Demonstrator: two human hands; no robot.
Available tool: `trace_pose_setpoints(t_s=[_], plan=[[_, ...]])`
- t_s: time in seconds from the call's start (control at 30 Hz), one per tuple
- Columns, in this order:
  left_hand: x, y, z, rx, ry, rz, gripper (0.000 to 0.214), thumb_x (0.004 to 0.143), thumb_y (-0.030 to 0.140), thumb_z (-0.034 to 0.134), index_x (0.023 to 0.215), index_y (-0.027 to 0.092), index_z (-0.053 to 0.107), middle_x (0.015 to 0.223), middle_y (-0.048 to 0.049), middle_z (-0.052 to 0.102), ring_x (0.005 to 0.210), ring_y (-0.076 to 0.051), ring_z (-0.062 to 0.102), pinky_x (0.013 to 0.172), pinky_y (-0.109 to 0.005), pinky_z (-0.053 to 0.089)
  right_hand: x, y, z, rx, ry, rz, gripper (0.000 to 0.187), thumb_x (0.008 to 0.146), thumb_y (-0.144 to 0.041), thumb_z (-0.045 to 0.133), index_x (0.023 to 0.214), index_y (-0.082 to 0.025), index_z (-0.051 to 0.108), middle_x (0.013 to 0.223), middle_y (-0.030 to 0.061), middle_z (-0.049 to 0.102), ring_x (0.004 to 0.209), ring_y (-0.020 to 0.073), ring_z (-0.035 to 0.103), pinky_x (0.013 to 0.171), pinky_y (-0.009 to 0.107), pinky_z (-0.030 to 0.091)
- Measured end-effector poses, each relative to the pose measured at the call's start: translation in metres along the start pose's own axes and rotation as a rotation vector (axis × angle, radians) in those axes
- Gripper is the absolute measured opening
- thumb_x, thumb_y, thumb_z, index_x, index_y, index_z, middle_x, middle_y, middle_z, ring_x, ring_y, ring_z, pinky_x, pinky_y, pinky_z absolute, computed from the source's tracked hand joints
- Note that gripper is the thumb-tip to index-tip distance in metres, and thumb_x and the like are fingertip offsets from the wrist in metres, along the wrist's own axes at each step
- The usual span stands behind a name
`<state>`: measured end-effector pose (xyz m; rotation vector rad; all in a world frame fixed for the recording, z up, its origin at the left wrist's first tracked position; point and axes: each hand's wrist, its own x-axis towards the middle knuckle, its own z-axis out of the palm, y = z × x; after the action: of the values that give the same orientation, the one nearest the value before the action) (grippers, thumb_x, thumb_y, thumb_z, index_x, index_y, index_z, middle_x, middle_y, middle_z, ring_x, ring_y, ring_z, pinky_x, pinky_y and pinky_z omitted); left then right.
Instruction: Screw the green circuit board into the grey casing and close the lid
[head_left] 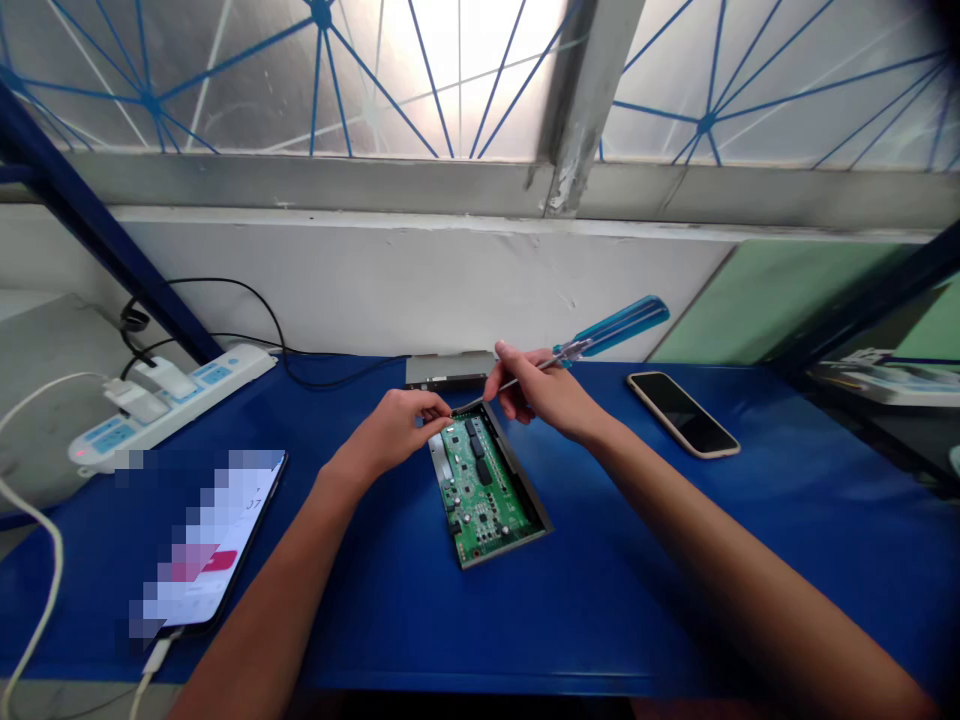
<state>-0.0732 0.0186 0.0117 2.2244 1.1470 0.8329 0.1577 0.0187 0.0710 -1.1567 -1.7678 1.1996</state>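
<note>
A green circuit board [480,490] lies in a shallow metal casing [536,500] on the blue table. My left hand [401,425] is closed at the board's far left corner, thumb and fingers pinched on its edge. Whether a small part is also between the fingertips cannot be seen. A screwdriver [619,325] with a clear blue handle sits in my right hand [536,390], its handle pointing up and right. The shaft runs under the thumb, and the right fingertips are close to the casing's far edge.
Behind the casing stands a grey metal piece [450,370] with a dark front edge. At left are a lit phone [225,560] on a charging cable and a white power strip [180,400]. Another phone [682,413] lies at right. A wall and windows close off the back.
</note>
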Motion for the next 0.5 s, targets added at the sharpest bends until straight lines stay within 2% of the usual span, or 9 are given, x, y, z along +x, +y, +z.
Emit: trace_pose_setpoints(t_s=[0.17,0.27,0.37,0.43,0.5], plan=[[0.001,0.006,0.007,0.015,0.03,0.0,0.006,0.088,0.017,0.068,0.089,0.017,0.074,0.084,-0.0037,0.075,0.075,-0.017,0.068,0.07,-0.028,0.05,0.0,-0.002,0.001,-0.047,0.015,-0.014,0.052,0.104,-0.052,0.042,0.07,-0.019,0.062,0.044,-0.0029,0.054,0.038,0.0085,0.044,0.045,0.025,0.034],[0.002,0.008,0.009,0.029,0.073,0.0,0.006,0.09,0.019,0.069,0.086,0.017,0.073,0.08,-0.0033,0.074,0.072,-0.017,0.067,0.068,-0.028,0.049,0.0,-0.002,0.002,-0.027,0.007,-0.062,0.035,0.097,-0.046,0.059,0.074,-0.02,0.055,0.05,-0.0034,0.058,0.042,0.0087,0.047,0.046,0.025,0.036],[0.002,0.007,0.012,0.027,0.112,0.006,0.008,0.091,0.023,0.07,0.087,0.017,0.074,0.08,-0.0027,0.075,0.07,-0.016,0.067,0.067,-0.028,0.048,-0.001,-0.002,0.002,0.02,-0.039,-0.131,0.02,0.093,-0.038,0.065,0.091,-0.018,0.061,0.063,-0.0016,0.063,0.052,0.0107,0.054,0.052,0.027,0.042],[0.003,0.008,0.017,0.024,0.125,0.005,0.008,0.09,0.024,0.071,0.088,0.018,0.075,0.08,-0.0024,0.076,0.069,-0.016,0.067,0.067,-0.028,0.048,-0.001,0.0,0.002,-0.036,-0.012,-0.213,0.022,0.096,-0.036,0.061,0.104,-0.016,0.066,0.073,0.0011,0.065,0.061,0.0121,0.058,0.058,0.028,0.045],[0.004,0.01,0.023,0.031,0.13,-0.001,0.007,0.09,0.023,0.071,0.088,0.018,0.075,0.08,-0.0026,0.076,0.069,-0.017,0.067,0.067,-0.029,0.049,-0.001,0.001,0.003,-0.156,0.04,-0.308,0.025,0.098,-0.037,0.058,0.105,-0.017,0.07,0.09,0.0055,0.068,0.071,0.0132,0.061,0.064,0.029,0.047]])
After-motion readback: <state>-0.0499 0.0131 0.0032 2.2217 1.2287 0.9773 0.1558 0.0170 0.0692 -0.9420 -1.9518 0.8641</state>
